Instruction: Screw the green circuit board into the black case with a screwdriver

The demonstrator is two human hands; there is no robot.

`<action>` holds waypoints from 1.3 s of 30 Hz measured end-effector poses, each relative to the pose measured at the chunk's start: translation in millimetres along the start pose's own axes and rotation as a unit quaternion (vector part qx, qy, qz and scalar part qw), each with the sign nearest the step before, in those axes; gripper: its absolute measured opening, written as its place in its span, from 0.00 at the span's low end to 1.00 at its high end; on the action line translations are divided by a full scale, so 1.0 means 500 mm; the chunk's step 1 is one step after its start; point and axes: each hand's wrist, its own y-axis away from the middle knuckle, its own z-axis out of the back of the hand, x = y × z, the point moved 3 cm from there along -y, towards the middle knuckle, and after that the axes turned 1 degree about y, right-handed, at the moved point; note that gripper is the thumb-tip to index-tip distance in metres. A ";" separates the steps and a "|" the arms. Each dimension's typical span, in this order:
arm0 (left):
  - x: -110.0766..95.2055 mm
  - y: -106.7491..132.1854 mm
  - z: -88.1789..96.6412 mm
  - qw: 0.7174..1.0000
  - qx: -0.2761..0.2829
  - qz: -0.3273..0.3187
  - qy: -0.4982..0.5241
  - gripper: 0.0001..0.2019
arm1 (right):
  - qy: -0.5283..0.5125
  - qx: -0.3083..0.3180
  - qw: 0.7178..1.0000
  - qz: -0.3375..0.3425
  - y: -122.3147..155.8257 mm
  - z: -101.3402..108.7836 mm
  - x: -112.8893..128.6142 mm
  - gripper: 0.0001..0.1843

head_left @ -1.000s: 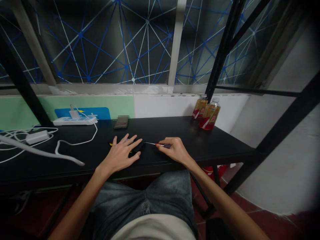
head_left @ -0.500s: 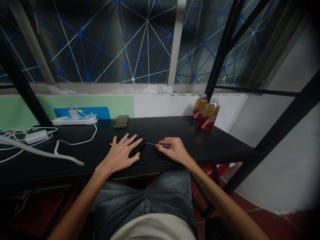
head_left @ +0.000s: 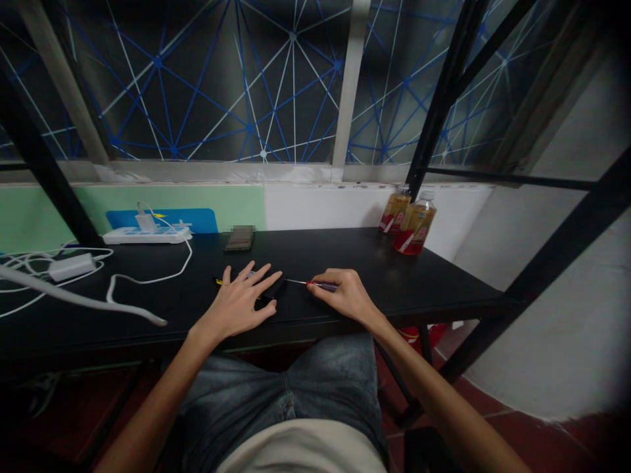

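Black tabletop (head_left: 340,253) under both my hands, and here's how it stands: my left hand (head_left: 241,295) lies palm down, fingers fanned wide, over a dark object (head_left: 277,288) that pokes out between forefinger and thumb. No curled grip on that side; the fingers are spread and loose around nothing. A speck of yellow (head_left: 217,282) peeks out at the far-left edge of that same hand (what it belongs to, I can't tell, my knuckles being in the way).

Over to my right hand (head_left: 345,292), and this one is pinching! Thumb and fingers close on the red-and-dark handle of a slim screwdriver (head_left: 325,287), its thin metal shaft pointing left, straight at the dark object. The tip is right by the object's edge; whether it touches, I can't make out.

Beyond my left fingertips lies a flat dark slab (head_left: 239,241), partly blurred. Farther left of that hand, a white power strip (head_left: 118,236), a white adapter (head_left: 73,267) and tangled cables (head_left: 34,266). Beyond my right hand, off to its right, two bottles (head_left: 413,230) stand close together.
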 end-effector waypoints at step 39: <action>0.004 0.002 -0.010 1.000 -0.016 0.000 0.004 0.30 | 0.111 0.004 0.994 -0.005 0.010 -0.004 -0.005 0.13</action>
